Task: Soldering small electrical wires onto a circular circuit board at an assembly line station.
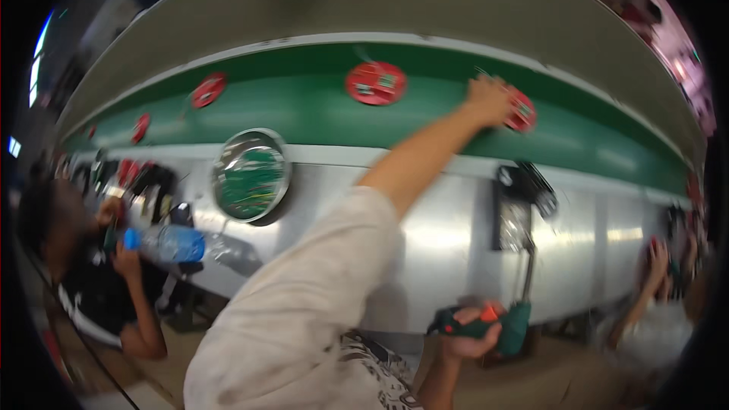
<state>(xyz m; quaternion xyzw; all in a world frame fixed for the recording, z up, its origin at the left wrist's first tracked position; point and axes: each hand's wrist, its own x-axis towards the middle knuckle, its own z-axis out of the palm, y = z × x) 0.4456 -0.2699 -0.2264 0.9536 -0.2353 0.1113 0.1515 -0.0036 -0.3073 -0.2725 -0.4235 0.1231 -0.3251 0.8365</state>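
Note:
My left arm stretches across the metal table to the green conveyor belt. There my left hand (490, 102) is closed over the near-left side of a round red part (521, 109) with small pale and green pieces on it; blur and the hand hide part of it. Low in front of me, my right hand (472, 340) is wrapped around the grip of a green-and-black power screwdriver (516, 326). Its long thin bit points up toward the table edge. Another red round part (376, 83) lies on the belt to the left of my left hand.
A round metal bowl (250, 175) of green pieces stands on the table's left. Black boxes or trays (524, 190), one with small shiny pieces, sit at the right. A blue-capped bottle (165, 244) lies near a co-worker (99, 273) at left. Another person (657, 311) works at far right.

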